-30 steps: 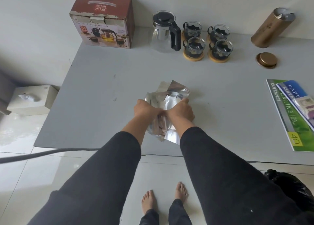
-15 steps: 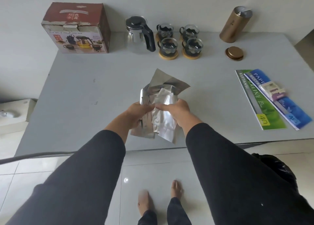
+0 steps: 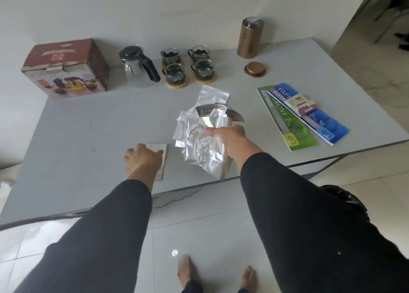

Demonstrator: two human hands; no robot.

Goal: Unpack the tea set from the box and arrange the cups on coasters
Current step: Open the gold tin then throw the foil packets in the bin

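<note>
Head view: unpacking looks done already. Tea set box (image 3: 66,68) sits closed at the far left corner of the surface (image 3: 88,124), glass teapot (image 3: 138,66) w/ black handle just right of it, and four glass cups (image 3: 187,63) stand in a 2x2 cluster, the front two plainly on round wooden coasters (image 3: 177,83) (rear coasters mostly hidden behind the front cups, so can't confirm those fully). So the step in hand reads as a side job w/ tea packaging, not the cups. Right hand (image 3: 230,137) has fingers curled round a crumpled bundle of silver foil pouches (image 3: 203,142), held just above the near edge; one more foil pouch (image 3: 213,94) lies flat beyond the bundle. Left hand (image 3: 141,157) rests fingers roughly straight on a single flat foil sachet (image 3: 160,154) lying on the surface, pressing or setting it down, not gripping as far as I can tell. Gold tea canister (image 3: 250,38) stands open at the back, its lid (image 3: 254,68) lying apart in front of it; receipt books (image 3: 296,115) lie at the right. Next move prob calls for freeing the left hand from the sachet and putting the foil bundle somewhere clear of the cups (canister is a likely home, but that's a guess). Care needed: pouches are slippery and loose, bundle could shed some off the near edge.
</note>
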